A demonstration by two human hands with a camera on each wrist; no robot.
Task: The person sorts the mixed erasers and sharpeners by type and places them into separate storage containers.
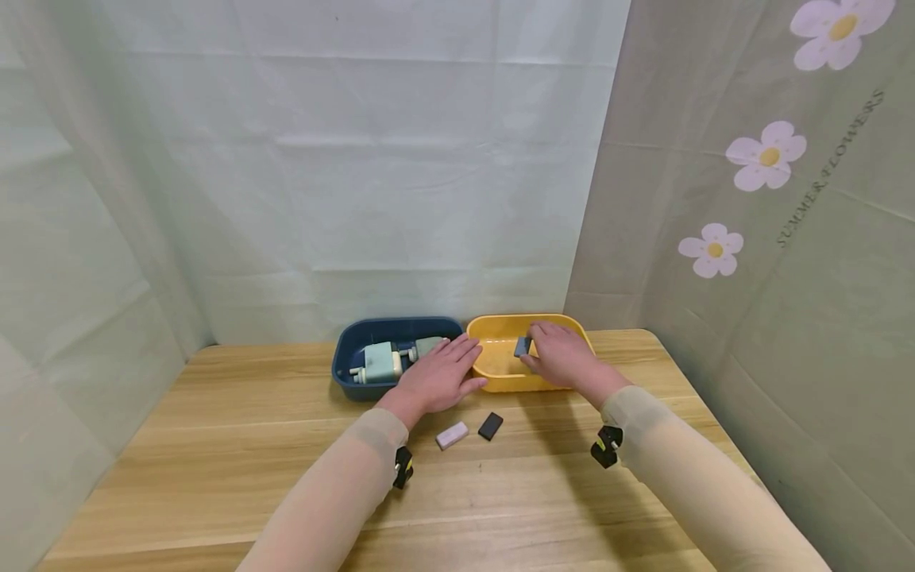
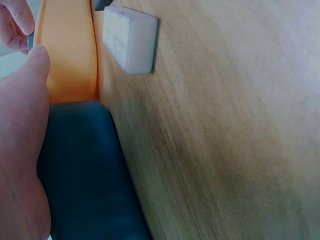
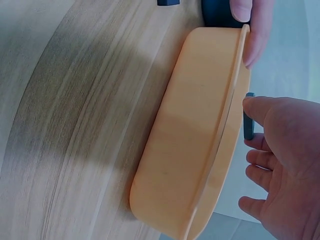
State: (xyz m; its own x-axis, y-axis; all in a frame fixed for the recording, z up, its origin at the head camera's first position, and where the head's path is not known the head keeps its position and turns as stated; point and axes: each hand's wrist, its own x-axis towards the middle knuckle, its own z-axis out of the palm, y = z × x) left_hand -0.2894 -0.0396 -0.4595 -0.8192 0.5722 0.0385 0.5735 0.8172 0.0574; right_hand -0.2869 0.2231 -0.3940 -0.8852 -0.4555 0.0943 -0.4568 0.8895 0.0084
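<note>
My right hand (image 1: 566, 354) pinches a small flat grey-blue block (image 1: 523, 347) between thumb and fingertip, over the yellow bin (image 1: 525, 384). In the right wrist view, that block (image 3: 249, 116) shows edge-on above the bin's rim. My left hand (image 1: 439, 375) lies palm down with straight fingers where the yellow bin meets the dark blue bin (image 1: 400, 326), its fingertips at the yellow rim. A whitish block (image 1: 452, 435) and a black block (image 1: 490, 427) lie on the table in front of the bins.
Inside the blue bin lie a light-blue boxy item (image 1: 379, 363) with a pale nozzle-like end and a greyer one (image 1: 426, 347), partly hidden by my left hand. Behind the wooden table (image 1: 250, 445) hangs a pale curtain (image 1: 372, 175); a flowered grey sheet (image 1: 786, 318) borders the right.
</note>
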